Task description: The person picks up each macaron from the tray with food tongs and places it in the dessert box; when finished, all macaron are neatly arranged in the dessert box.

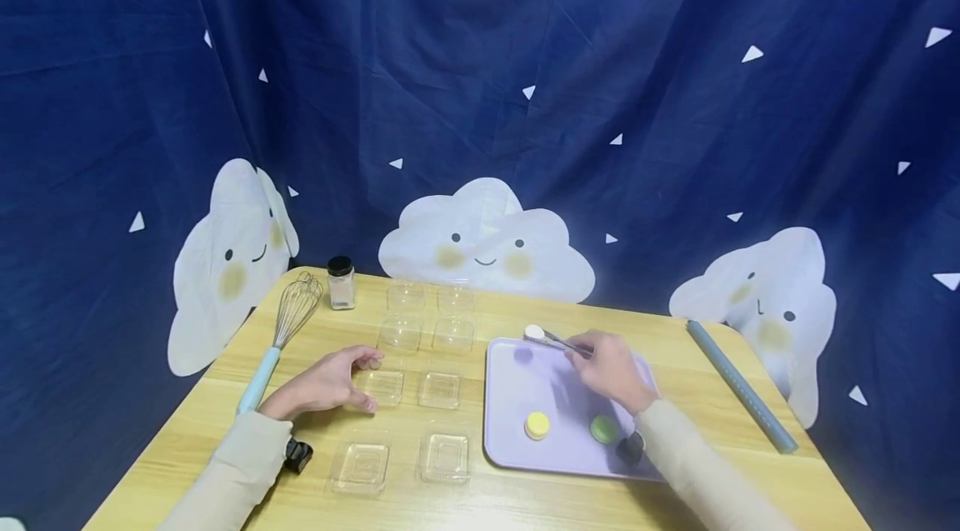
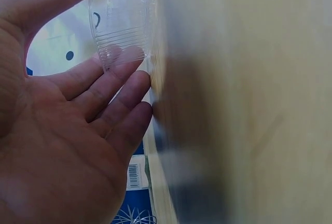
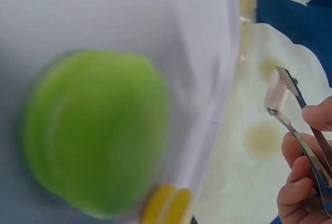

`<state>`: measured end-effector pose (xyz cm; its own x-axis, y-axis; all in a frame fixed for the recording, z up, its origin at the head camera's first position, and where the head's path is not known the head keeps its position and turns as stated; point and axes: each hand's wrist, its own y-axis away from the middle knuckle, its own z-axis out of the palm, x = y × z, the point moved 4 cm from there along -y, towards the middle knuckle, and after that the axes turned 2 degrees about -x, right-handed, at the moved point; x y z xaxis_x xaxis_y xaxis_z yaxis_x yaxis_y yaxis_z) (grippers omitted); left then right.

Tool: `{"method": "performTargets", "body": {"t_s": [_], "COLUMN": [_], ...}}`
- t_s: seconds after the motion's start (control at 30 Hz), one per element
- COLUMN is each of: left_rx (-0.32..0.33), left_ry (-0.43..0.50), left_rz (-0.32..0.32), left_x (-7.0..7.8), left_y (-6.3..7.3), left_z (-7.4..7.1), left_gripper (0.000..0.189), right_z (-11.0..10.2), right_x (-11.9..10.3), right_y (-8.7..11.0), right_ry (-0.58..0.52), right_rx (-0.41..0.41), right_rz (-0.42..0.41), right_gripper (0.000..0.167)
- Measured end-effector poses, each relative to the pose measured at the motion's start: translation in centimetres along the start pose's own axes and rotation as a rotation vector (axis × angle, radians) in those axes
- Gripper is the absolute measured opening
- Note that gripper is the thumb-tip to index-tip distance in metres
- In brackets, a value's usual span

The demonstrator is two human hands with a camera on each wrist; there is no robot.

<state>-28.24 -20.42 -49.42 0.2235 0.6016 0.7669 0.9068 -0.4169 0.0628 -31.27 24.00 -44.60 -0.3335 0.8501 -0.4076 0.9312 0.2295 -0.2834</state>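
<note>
My right hand [image 1: 609, 366] grips metal tongs [image 3: 306, 141] above the far part of a lilac tray [image 1: 504, 458]. A whitish macaron [image 1: 535, 333] is clamped upright between the tong tips, over the tray's far left corner. On the tray lie a yellow macaron [image 1: 537, 425], a green macaron [image 3: 96, 133] and a dark macaron [image 1: 631, 448], the last partly hidden by the sleeve. My left hand [image 1: 330, 383] is at a small clear plastic box [image 1: 385, 387], thumb and loosely bent fingers on either side. Its fingertips show through the plastic [image 2: 122, 22] in the left wrist view.
More clear boxes [image 1: 443, 457] stand in two columns left of the tray, with clear lids [image 1: 405, 331] behind them. A whisk [image 1: 295, 310] and a black-capped jar [image 1: 341, 285] lie at the left. A grey-blue rod [image 1: 738, 385] lies along the right.
</note>
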Motion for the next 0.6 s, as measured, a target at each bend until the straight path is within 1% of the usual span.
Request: {"method": "performTargets", "body": {"t_s": [0.13, 0.2, 0.3, 0.43, 0.6], "left_rx": [-0.001, -0.004, -0.007, -0.008, -0.006], "left_ry": [-0.008, -0.004, 0.003, 0.000, -0.003], "left_rz": [-0.005, -0.010, -0.017, -0.020, -0.024], "left_x": [0.0, 0.0, -0.1, -0.2, -0.3], "left_y": [0.2, 0.1, 0.1, 0.1, 0.0], "left_z": [-0.1, -0.1, 0.0, 0.0, 0.0], "left_gripper": [0.087, 0.088, 0.088, 0.089, 0.089], "right_z": [-1.4, -2.1, -3.0, -4.3, -5.9], "right_x": [-0.3, -0.5, -0.9, -1.7, -3.0], "right_y": [-0.6, -1.0, -1.7, -2.6, -4.1], "right_ry": [-0.025, -0.041, -0.049, -0.036, -0.029], "right_rx": [0.052, 0.087, 0.135, 0.199, 0.253], "right_rz": [0.015, 0.007, -0.020, -0.059, -0.099], "right_gripper": [0.019, 0.022, 0.023, 0.019, 0.016]}}
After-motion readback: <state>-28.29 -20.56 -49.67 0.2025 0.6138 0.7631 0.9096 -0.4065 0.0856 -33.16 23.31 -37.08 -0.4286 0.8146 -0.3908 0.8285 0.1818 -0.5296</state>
